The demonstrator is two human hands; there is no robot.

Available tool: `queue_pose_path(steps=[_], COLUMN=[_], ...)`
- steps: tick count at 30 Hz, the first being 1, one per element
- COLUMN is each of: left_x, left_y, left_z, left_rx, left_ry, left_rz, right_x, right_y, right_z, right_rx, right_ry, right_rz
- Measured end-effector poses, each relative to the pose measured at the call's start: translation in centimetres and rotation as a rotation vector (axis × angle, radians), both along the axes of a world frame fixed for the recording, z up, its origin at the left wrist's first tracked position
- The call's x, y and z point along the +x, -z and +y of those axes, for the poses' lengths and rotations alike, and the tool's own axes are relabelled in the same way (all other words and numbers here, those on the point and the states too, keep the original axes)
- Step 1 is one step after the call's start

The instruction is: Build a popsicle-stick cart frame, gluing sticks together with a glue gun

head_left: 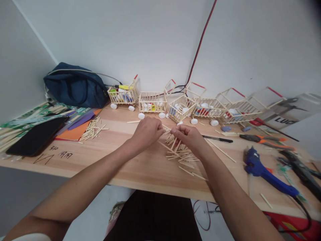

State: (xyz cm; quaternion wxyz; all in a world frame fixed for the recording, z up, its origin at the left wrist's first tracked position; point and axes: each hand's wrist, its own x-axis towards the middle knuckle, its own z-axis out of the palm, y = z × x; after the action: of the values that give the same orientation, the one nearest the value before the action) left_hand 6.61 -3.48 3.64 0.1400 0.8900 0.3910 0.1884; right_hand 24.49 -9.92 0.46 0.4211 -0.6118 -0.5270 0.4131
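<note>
My left hand (150,130) is closed in a pinch above the table, near the small carts; what lies between its fingertips is too small to make out. Close beside it on the right, my right hand (187,135) pinches a short wooden stick (174,144), its thumb and forefinger together. Beneath the right hand spreads a loose pile of cut wooden sticks (184,155). Behind both hands stands a row of small stick-built shopping carts, among them a cart (152,102) with white round wheels and small coloured items inside.
A blue glue gun (263,170), orange-handled pliers (265,140) and a black pen (218,138) lie to the right. At left are a dark phone (37,135), orange paper (69,134), another stick pile (92,129) and a blue bag (75,85). The table's front edge (150,190) runs below my forearms.
</note>
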Motion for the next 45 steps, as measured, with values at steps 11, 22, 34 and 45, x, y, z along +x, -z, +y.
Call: queue_pose_path(steps=[11,22,34,45], left_x=[0.5,0.3,0.4,0.5], left_y=[0.8,1.6,2.1,2.3], left_z=[0.3,0.4,0.5,0.5], left_rx=[0.02,0.03,0.06,0.086], left_ry=[-0.021,-0.042,-0.077,-0.093], left_rz=[-0.095,-0.082,-0.101,-0.1], right_x=[0.0,-0.4,-0.4,-0.3], right_y=[-0.9,-0.1,0.3,0.7], right_z=[0.2,0.4,0.4,0.5], right_rx=[0.005,0.038,0.025,0.023], right_ry=[-0.024,-0.035,-0.005,0.003], right_rz=[-0.055,-0.078,-0.012,0.016])
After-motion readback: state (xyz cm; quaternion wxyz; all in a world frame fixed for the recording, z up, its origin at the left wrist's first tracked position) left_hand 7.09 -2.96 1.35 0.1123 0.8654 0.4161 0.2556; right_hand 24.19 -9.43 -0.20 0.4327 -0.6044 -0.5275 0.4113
